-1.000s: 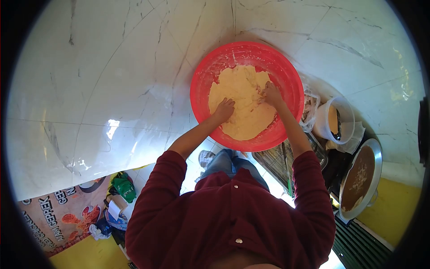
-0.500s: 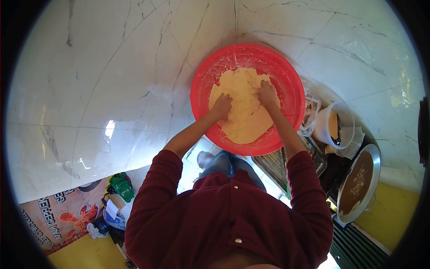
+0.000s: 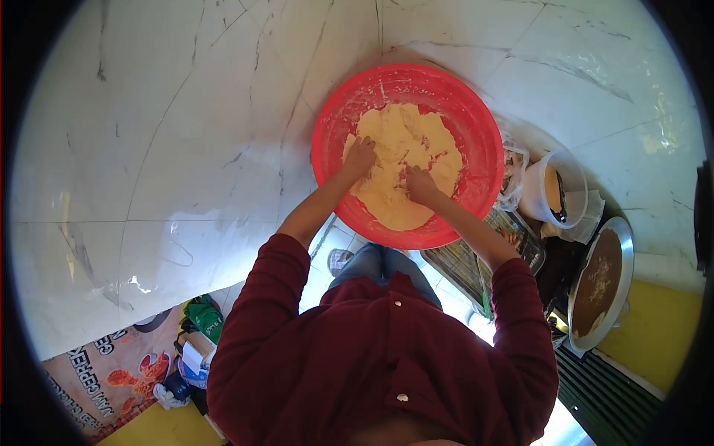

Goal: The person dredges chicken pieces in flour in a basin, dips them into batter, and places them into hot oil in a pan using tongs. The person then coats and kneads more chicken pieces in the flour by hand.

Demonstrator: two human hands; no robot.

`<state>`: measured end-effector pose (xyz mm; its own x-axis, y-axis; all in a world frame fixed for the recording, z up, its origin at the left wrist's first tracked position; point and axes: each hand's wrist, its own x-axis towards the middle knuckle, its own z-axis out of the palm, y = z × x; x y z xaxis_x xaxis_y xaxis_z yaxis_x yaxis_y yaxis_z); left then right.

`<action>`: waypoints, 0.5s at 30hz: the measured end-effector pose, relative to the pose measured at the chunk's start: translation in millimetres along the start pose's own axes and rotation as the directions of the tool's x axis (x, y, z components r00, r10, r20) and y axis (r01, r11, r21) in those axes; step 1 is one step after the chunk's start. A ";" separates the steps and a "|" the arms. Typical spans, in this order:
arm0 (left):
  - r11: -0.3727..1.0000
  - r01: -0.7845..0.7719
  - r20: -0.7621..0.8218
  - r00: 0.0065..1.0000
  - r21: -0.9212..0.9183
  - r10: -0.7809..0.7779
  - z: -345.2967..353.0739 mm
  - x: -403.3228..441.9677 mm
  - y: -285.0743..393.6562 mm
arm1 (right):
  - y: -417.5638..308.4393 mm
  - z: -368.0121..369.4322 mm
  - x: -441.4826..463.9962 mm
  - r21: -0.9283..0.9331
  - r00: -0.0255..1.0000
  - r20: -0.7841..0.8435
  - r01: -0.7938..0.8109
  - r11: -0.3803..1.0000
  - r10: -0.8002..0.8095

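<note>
A wide red basin [image 3: 482, 149] holds pale yellow flour [image 3: 398, 212], spread unevenly, with bits of the red bottom showing through near its middle. At the left part of the flour is my left hand [image 3: 360, 157], its fingers somewhat apart and touching the surface. My right hand [image 3: 422, 184] reaches in from the lower right, its fingertips down in the flour near the middle of the basin. Whether those fingers hold any flour is hidden.
Right of the basin are a plastic bag [image 3: 513, 175], a clear tub [image 3: 576, 186] and a large metal pan [image 3: 625, 275] with brown contents. A wire-topped tray [image 3: 476, 267] lies below the basin. A printed banner [image 3: 111, 372] is at lower left.
My right hand has moved down and left through the flour, towards the basin's middle. My left hand has shifted slightly up and left. More of the red bottom shows.
</note>
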<state>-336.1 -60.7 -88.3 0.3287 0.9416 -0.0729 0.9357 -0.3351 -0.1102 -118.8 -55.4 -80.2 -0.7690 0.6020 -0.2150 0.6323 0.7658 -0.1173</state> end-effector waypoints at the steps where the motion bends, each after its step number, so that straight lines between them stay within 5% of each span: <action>1: 0.998 -0.052 0.035 0.998 0.018 0.052 -4.5 -3.5 10.3 | 1.5 -6.1 -1.2 0.047 0.995 0.096 -0.045 0.998 0.040; 5: 0.982 -0.125 0.184 0.971 -0.140 0.150 -17.6 -12.9 46.5 | 23.8 -19.2 -0.9 -0.006 0.949 0.248 -0.200 0.980 0.195; 8: 0.989 -0.107 0.155 0.980 -0.107 0.123 -12.6 -13.7 62.6 | 51.3 -22.7 -10.6 -0.066 0.964 0.058 -0.255 0.965 0.259; 10: 0.968 -0.050 0.332 0.934 -0.246 0.133 -13.8 -10.7 66.7 | 61.0 -29.7 -14.9 -0.229 0.964 0.037 -0.249 0.941 0.264; 15: 0.958 0.090 0.481 0.875 -0.271 0.054 -8.5 -16.6 69.5 | 28.1 -14.2 -18.3 -0.118 0.947 0.190 -0.240 0.964 0.259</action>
<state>-275.4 -99.3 -86.3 0.2765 0.7907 -0.5463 0.9610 -0.2281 0.1563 -88.3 -41.7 -65.8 -0.5470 0.7254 -0.4179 0.7826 0.6203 0.0524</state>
